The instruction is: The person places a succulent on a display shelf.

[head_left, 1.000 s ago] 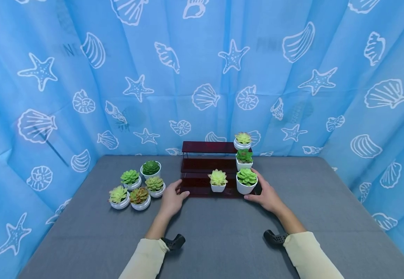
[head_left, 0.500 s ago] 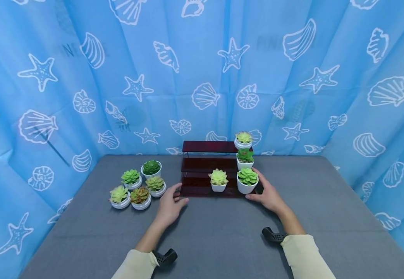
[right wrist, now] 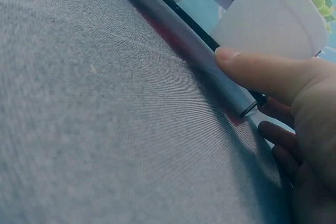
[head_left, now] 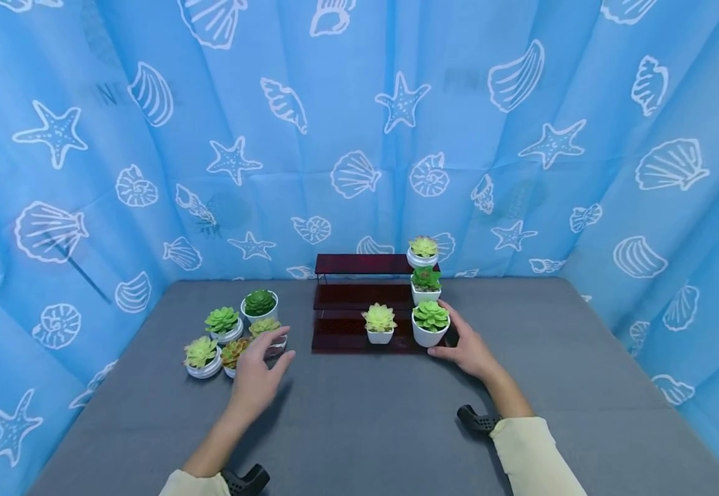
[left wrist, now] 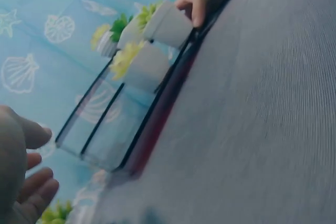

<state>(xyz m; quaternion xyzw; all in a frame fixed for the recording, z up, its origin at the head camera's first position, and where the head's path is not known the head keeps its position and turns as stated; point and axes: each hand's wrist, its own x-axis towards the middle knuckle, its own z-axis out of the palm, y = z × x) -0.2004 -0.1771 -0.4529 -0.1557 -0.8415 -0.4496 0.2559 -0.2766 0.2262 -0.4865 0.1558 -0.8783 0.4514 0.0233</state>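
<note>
A dark red three-tier display stand (head_left: 359, 297) stands on the grey table. My right hand (head_left: 469, 350) grips the right end of its lowest tier, thumb (right wrist: 257, 72) on the front edge beside a round white pot with a green succulent (head_left: 431, 324). A square-potted pale succulent (head_left: 380, 322) shares that tier. The middle tier bears a green succulent (head_left: 426, 284), the top one a yellowish succulent (head_left: 423, 252). My left hand (head_left: 255, 379) hovers with spread fingers, holding nothing, at the group of potted succulents on the left, partly covering an orange-brown one (head_left: 234, 353) and an olive-green one (head_left: 264, 326).
Also in the left group are a dark green succulent (head_left: 259, 303), a bright green one (head_left: 223, 322) and a pale one (head_left: 201, 355), close together. A blue curtain (head_left: 347, 124) with white sea shells hangs behind the table (head_left: 359, 427).
My left hand has moved left, from the stand's left end to the group of pots. The right hand has stayed at the stand's right end. The head view has shifted slightly.
</note>
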